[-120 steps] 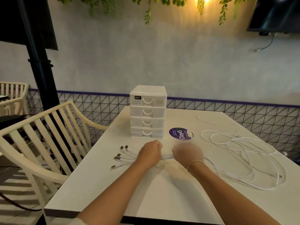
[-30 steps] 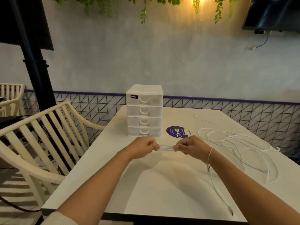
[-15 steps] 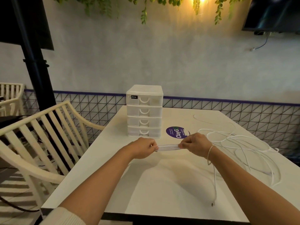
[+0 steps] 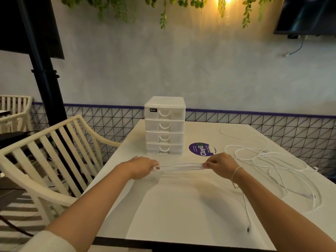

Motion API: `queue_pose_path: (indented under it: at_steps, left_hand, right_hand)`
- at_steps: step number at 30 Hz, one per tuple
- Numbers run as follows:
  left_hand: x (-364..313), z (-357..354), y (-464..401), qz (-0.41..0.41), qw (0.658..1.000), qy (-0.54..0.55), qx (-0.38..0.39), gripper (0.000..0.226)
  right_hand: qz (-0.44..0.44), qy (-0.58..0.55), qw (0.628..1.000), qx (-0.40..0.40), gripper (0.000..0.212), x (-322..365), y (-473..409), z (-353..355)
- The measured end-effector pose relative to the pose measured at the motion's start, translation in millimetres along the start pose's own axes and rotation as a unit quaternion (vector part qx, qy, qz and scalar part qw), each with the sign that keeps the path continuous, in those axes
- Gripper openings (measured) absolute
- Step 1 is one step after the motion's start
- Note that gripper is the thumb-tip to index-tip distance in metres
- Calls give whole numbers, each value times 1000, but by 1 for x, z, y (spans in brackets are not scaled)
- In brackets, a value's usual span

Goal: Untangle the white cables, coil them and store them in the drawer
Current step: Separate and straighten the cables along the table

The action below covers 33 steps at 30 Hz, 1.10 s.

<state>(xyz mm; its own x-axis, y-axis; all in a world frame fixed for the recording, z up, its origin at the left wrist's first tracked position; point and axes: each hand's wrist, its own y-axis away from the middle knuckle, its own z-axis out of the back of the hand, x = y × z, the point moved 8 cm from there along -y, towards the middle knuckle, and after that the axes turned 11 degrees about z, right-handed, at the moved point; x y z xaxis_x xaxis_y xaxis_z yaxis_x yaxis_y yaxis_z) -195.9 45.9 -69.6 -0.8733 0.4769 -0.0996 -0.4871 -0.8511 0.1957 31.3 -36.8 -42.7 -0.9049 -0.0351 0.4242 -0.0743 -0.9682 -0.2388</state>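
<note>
White cables (image 4: 180, 167), light, limp and best held at the ends, stretch taut between the pinching left hand (image 4: 143, 167) and right hand (image 4: 221, 165) above the table (image 4: 181, 206), near the closed drawer unit (image 4: 165, 126).

The left hand (image 4: 143, 167) hides the bundled white cable strands' (image 4: 180, 167) plug ends; the round purple sticker's (image 4: 201, 149) small print is unreadable, and the translucent white four-drawer box's (image 4: 165, 126) contents perhaps nothing.

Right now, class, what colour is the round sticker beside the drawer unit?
Purple with white lettering, the round sticker; head view.
</note>
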Motion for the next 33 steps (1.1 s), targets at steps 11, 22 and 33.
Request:
queue_pose_path:
  at_steps: [11,22,33]
  left_hand:
    - [-39,-9,-10,-9,995,75,-63,35]
    - [-121,-23,-10,-48,969,242,8,36]
    - [-121,-28,-7,-25,979,204,-19,38]
  right_hand:
    - [10,7,1000,10,24,14,0,-15]
    - [10,-6,1000,16,20,10,6,-15]
    - [-15,-33,999,8,19,7,8,-24]
